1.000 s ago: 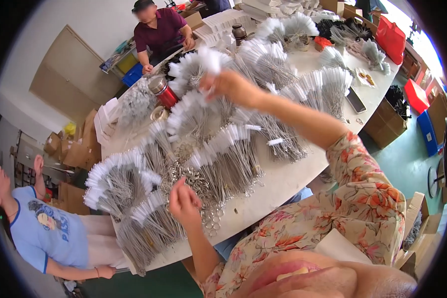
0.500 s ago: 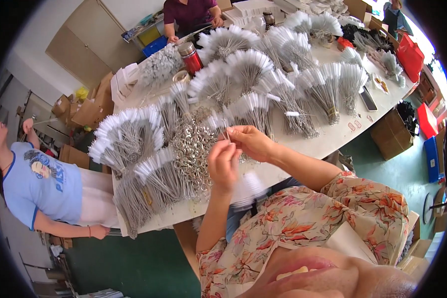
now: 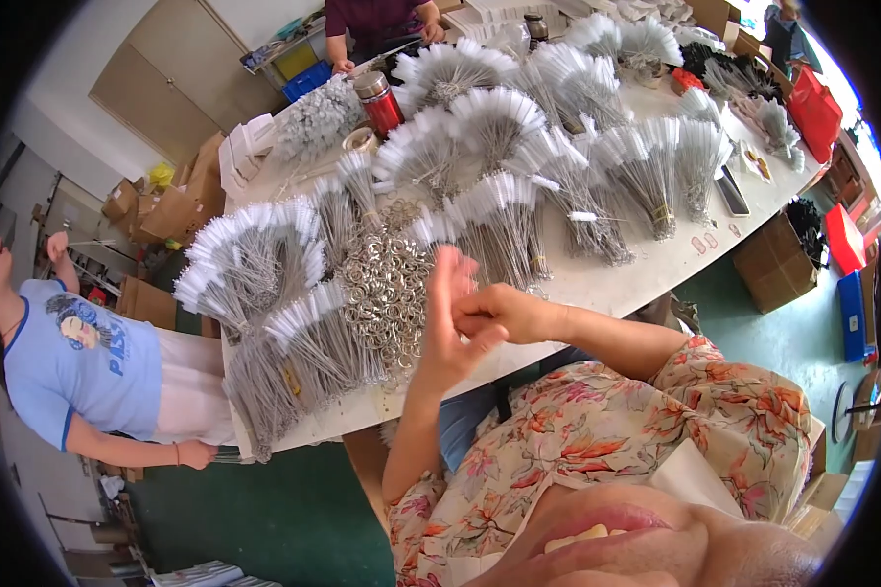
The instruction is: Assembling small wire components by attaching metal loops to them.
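My left hand point(image 3: 446, 328) is raised over the table's near edge, its fingers stretched upward and the thumb out to the right. Close against it, my right hand point(image 3: 515, 315) has its fingers curled in behind the left palm. Whatever those fingers may hold is hidden. Just left of both hands lies a heap of shiny metal rings point(image 3: 387, 298). Bundles of thin wire brushes with white bristle ends point(image 3: 507, 210) stand behind the hands, and more wire brushes point(image 3: 313, 338) lie to the left of the rings.
The white table point(image 3: 597, 293) carries many more brush bundles, a red flask point(image 3: 378, 106) and a tape roll point(image 3: 360, 142). At the left stands a person in a blue shirt point(image 3: 88, 362); another person point(image 3: 382, 24) sits across. A cardboard box point(image 3: 775, 262) is on the right.
The hands came out of their pinch, and the left fingers have straightened upward. The right hand moved slightly toward me. A white-bristled brush below the hands is no longer visible.
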Motion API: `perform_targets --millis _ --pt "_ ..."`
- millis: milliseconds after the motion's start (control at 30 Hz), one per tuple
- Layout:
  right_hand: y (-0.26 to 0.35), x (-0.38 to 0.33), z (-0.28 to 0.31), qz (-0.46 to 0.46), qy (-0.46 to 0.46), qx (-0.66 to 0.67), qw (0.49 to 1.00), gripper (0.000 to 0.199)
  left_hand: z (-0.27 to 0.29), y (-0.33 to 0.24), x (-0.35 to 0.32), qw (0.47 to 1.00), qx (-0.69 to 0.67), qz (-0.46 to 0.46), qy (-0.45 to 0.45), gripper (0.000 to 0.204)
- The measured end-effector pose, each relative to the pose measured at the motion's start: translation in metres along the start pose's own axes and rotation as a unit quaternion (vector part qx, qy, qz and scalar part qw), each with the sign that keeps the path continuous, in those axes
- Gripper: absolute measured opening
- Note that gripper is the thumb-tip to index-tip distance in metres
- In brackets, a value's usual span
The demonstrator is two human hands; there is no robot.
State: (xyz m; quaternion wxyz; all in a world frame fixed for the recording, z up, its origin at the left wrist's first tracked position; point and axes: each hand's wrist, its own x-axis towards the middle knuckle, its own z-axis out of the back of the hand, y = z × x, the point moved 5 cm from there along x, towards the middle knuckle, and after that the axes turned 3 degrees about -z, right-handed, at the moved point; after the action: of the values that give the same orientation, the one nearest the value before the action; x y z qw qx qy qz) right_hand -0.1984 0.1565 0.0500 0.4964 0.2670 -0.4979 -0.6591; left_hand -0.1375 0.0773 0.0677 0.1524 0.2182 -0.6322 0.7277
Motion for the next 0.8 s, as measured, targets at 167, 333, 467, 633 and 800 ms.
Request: perform_targets --millis 167,333,467,633,800 --pt "-0.016 -0.023 0.005 -0.127 0.132 0.173 0.968 0.018 0.017 0.015 -0.022 0.992 0.124 -0.024 0.011 0.025" --pt "-0.009 -0.048 -0.006 -0.209 0.171 0.306 0.913 0.02 0.0 -0.004 -0.037 0.984 0.165 -0.071 -0.014 0.018" --pt "-0.028 -0.053 0.019 -0.206 0.15 0.144 0.956 0.016 0.005 0.027 -0.043 0.983 0.178 0.05 0.005 0.023" --pt "-0.056 -0.09 0.049 -0.142 0.113 -0.615 0.767 0.013 0.094 0.066 -0.075 0.937 0.212 0.184 -0.208 0.014" --pt "-0.097 -0.1 0.024 -0.148 0.108 -0.639 0.747 0.014 0.093 0.07 -0.08 0.932 0.241 0.179 -0.202 0.011"
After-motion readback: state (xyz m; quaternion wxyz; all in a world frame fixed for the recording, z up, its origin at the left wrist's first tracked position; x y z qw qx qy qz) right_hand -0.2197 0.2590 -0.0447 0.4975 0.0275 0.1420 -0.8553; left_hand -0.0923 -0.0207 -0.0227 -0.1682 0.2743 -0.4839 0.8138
